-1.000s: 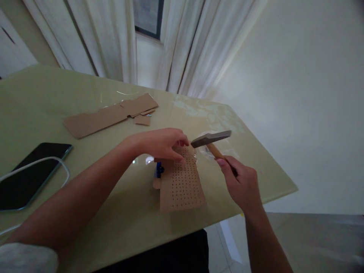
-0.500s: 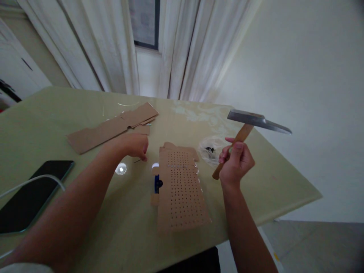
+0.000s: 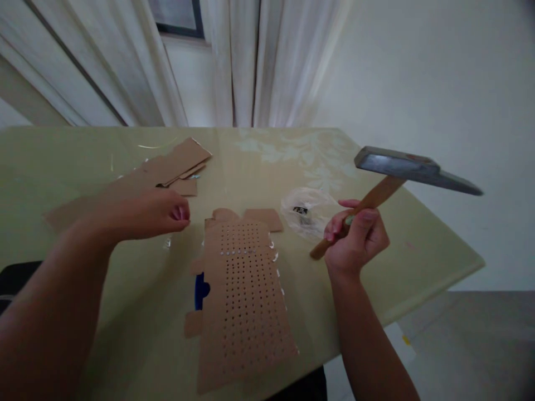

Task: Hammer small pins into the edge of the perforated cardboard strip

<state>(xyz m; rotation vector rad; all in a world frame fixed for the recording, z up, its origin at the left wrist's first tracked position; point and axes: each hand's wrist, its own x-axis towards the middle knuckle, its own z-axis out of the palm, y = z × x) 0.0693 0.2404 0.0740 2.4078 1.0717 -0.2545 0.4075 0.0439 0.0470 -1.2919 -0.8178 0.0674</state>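
Right hand (image 3: 355,239) grips the hammer (image 3: 401,178) right of the card (image 3: 242,295); left hand (image 3: 146,214), fingers curled and empty, hovers left of it.

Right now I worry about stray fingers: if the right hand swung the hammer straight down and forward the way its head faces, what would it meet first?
Probably the clear plastic bag or bare table beside it, though depth is unclear. The left hand is well aside.
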